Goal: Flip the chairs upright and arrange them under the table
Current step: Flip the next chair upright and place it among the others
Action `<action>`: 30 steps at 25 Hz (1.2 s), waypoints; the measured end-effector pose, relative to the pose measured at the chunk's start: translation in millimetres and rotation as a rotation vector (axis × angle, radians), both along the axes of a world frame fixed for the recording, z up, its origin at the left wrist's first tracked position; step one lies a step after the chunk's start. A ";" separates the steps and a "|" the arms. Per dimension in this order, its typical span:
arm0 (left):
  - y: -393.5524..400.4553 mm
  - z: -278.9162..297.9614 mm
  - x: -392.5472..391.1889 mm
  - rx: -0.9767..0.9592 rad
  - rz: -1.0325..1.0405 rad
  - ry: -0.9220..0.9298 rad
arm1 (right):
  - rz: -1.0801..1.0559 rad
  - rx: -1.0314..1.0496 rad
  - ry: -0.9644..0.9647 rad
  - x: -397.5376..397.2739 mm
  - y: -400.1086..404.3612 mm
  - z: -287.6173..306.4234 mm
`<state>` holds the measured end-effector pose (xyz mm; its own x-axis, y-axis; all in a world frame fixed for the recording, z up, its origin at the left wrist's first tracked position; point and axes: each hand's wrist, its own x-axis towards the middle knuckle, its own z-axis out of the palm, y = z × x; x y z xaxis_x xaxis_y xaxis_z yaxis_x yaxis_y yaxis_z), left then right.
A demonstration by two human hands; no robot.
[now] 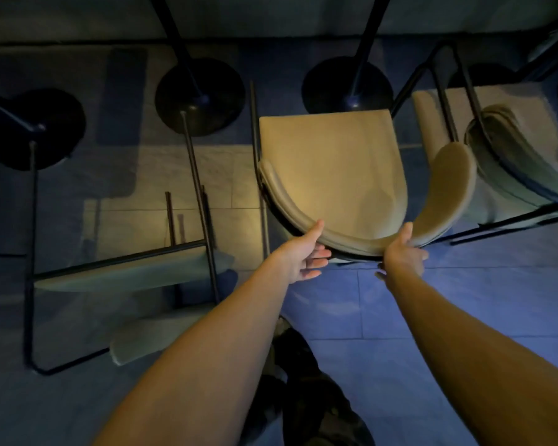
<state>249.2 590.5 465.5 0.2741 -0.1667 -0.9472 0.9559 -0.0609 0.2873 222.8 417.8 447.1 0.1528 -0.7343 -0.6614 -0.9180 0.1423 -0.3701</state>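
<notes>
Single head-worn view, wide-angle, looking steeply down, close above the floor (432, 317)

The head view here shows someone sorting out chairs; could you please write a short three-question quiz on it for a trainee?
1. True or false: the middle chair stands upright.
2. Which hands grip its curved backrest? A) left only B) right only C) both
3. How does the chair at the left lie?

Key:
1. True.
2. C: left hand and right hand.
3. Tipped over on the floor, legs sideways.
</notes>
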 end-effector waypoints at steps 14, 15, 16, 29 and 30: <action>363.2 -82.9 -132.0 0.201 0.347 -0.039 | 0.529 0.492 -0.165 -94.2 394.7 -61.6; 383.2 -98.6 -146.6 0.211 0.359 -0.012 | 0.512 0.494 -0.128 -102.5 406.8 -78.5; 399.7 -115.3 -159.7 0.215 0.384 0.021 | 0.500 0.490 -0.091 -108.8 415.9 -96.1; 462.9 -409.5 -255.3 0.187 0.621 0.341 | 0.396 0.597 0.259 -196.7 468.7 -396.0; 461.0 -427.7 -259.0 0.193 0.620 0.354 | 0.396 0.597 0.268 -201.9 467.7 -415.2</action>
